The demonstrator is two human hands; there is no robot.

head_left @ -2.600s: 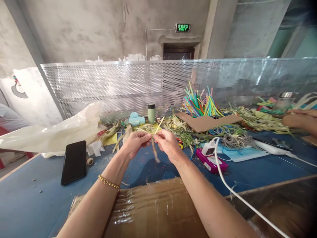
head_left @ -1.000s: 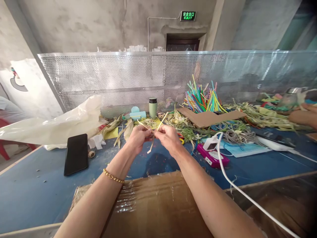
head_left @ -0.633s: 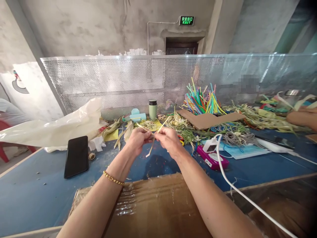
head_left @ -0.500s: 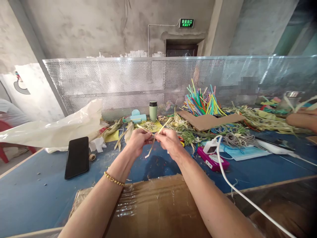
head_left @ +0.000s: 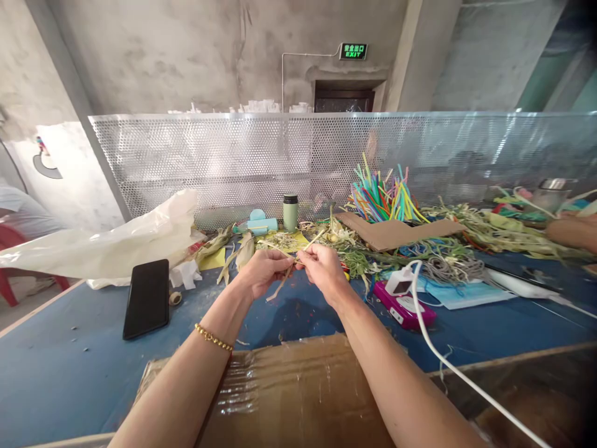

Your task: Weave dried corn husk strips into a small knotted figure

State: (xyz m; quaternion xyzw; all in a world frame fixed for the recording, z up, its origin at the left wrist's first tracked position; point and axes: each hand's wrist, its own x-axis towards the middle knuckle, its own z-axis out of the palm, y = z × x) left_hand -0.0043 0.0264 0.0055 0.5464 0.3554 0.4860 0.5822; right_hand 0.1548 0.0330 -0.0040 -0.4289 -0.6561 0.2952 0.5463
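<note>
My left hand (head_left: 265,272) and my right hand (head_left: 323,269) meet over the middle of the blue table, fingertips almost touching. Both are closed in a pinch on thin, pale straw-like strips (head_left: 280,287) that cross between them. One end sticks up past the right fingers, another past the left, and one hangs down below the left hand. How the strips are joined at the crossing is hidden by the fingers. Behind the hands lie dried husk-like leaves (head_left: 243,250) and a green lidded cup (head_left: 290,213).
A black phone (head_left: 146,300) lies left. Right are a purple box (head_left: 405,305) with a white cable (head_left: 448,361), a blue mask (head_left: 471,294), cardboard (head_left: 396,233) and colourful stems (head_left: 382,193). Brown cardboard (head_left: 298,398) is under my forearms. Another person's hand (head_left: 573,231) is far right.
The hanging strip end has swung slightly left, and the upper strip leans lower to the right. My fingers stay pinched close together. The whole view has shifted slightly down.
</note>
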